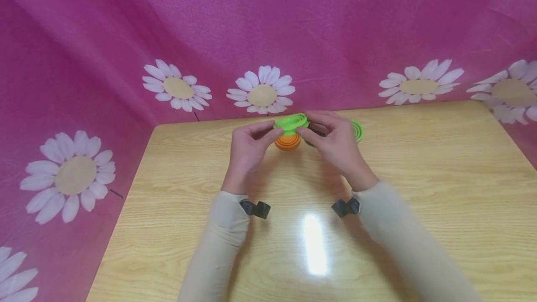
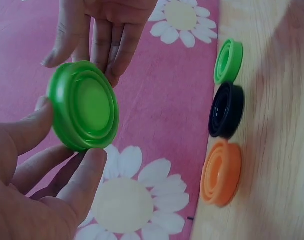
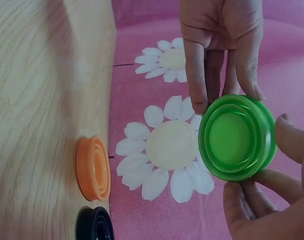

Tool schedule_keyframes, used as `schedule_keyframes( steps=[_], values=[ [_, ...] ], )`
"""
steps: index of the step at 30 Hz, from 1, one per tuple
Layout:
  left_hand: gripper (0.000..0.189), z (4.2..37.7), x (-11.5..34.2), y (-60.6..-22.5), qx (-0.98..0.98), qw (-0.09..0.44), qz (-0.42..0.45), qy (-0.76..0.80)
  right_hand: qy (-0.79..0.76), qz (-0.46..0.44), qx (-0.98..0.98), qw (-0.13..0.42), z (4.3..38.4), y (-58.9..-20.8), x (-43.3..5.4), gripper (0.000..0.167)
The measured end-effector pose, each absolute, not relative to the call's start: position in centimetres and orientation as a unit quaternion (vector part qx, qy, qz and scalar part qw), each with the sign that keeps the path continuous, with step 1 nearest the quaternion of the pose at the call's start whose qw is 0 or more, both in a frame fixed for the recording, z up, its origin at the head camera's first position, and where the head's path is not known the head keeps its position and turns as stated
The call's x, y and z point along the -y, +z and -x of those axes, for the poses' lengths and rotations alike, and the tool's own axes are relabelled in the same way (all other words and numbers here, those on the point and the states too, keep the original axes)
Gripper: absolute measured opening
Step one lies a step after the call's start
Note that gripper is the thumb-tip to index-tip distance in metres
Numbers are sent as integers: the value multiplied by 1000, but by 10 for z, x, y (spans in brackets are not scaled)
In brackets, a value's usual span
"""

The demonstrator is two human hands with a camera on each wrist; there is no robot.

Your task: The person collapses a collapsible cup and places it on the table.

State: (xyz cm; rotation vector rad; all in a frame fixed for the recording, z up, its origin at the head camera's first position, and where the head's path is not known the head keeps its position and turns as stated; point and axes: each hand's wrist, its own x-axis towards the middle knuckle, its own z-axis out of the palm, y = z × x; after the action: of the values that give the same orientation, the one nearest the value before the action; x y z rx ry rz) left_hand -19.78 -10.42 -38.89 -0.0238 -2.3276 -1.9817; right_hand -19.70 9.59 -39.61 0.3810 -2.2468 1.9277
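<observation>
A green collapsible cup [image 1: 291, 125], squashed into a thick disc of stepped rings, is held up above the back of the table. My left hand [image 1: 247, 148] pinches its left side between thumb and fingers. On the opposite side my right hand [image 1: 341, 148] grips its edge, thumb [image 3: 289, 140] on one side and fingertips below. Both wrist views show the ringed face with a flat round middle. Past the hands, an orange collapsed cup [image 2: 223, 172], a black one [image 2: 236, 111] and a second green one [image 2: 234, 62] stand in a row on the tabletop.
The light wooden table [image 1: 201, 162] ends at a pink cloth [image 1: 319, 36] printed with large white daisies, close behind the row of cups. Another stretch of cloth borders the left edge. A bright light reflection [image 1: 314, 246] lies on the front of the tabletop.
</observation>
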Motion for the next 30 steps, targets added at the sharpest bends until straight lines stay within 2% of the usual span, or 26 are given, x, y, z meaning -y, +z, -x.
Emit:
schedule_keyframes(
  steps=[11, 17, 30],
  values=[
    [37, 201, 119, -388, 770, 44, -22, -636, 576, -120, 805, 77, 214, -397, -74, 55],
    [39, 203, 127, -392, 774, 55, -45, -629, 565, -126, 813, 56, 224, -402, -59, 59],
    [40, 214, 141, -412, 770, 89, -86, -626, 521, -166, 834, 75, 243, -426, -26, 52]
  ],
)
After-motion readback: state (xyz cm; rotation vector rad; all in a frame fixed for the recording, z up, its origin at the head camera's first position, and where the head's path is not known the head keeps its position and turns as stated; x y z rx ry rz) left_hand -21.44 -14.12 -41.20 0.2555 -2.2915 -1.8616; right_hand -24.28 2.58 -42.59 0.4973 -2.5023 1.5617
